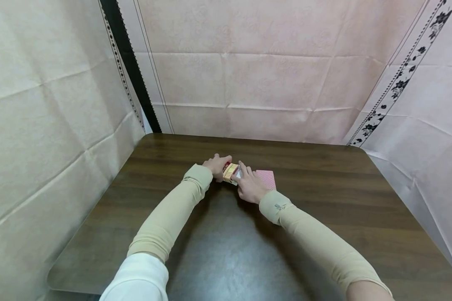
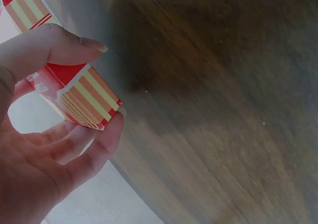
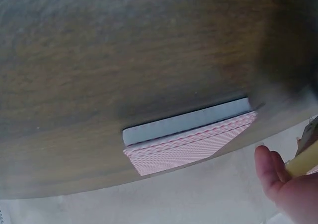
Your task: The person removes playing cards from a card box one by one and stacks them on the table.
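Observation:
My left hand [image 1: 216, 165] grips a small playing-card box [image 1: 230, 172] with red panels and yellow-striped sides. In the left wrist view, the thumb lies across the box [image 2: 89, 95] and the fingertips curl round its lower end. My right hand [image 1: 253, 187] is at the box's right end, index finger stretched along it and thumb on the near side. The right wrist view shows little of that hand [image 3: 293, 191], its digits at a yellowish part of the box. Just right of this hand lies a stack of playing cards [image 1: 267, 179] with a pink-patterned back, partly hidden by the hand.
The brown wooden table [image 1: 324, 184] has rounded corners. Pale cloth sheets [image 1: 248, 79] hang behind it and at both sides, with a dark strip [image 1: 135, 75] at the back left. The table's far edge lies shortly beyond the hands.

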A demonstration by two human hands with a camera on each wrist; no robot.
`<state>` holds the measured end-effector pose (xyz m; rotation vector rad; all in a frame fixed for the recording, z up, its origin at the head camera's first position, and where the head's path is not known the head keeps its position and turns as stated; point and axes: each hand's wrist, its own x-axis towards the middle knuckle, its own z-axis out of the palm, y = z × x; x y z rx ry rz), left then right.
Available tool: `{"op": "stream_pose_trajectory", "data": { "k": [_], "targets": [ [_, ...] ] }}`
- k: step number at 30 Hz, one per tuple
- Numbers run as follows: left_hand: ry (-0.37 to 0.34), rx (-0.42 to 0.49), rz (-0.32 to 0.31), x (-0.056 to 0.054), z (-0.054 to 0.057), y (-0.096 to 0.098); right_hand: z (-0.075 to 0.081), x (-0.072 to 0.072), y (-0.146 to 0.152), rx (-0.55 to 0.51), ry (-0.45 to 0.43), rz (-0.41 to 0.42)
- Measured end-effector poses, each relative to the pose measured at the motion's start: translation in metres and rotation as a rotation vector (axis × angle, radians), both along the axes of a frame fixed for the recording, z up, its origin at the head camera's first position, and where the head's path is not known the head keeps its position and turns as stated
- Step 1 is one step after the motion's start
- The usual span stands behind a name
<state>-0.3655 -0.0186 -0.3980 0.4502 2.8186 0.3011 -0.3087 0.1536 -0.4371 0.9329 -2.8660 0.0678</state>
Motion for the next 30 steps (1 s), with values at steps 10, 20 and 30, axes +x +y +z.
{"op": "stream_pose_trajectory", "data": {
  "k": [10,20,30],
  "targets": [
    [0.01,-0.012,0.022,-0.004,-0.007,-0.01,0.0,0.003,0.003,-0.116,0.05,0.049],
    [-0.02,-0.026,0.038,-0.003,-0.004,-0.007,0.002,0.002,0.001,-0.2,0.123,0.043],
    [0.01,-0.02,0.077,-0.003,-0.004,-0.02,0.006,0.005,0.013,-0.16,0.121,0.044]
  ]
}}
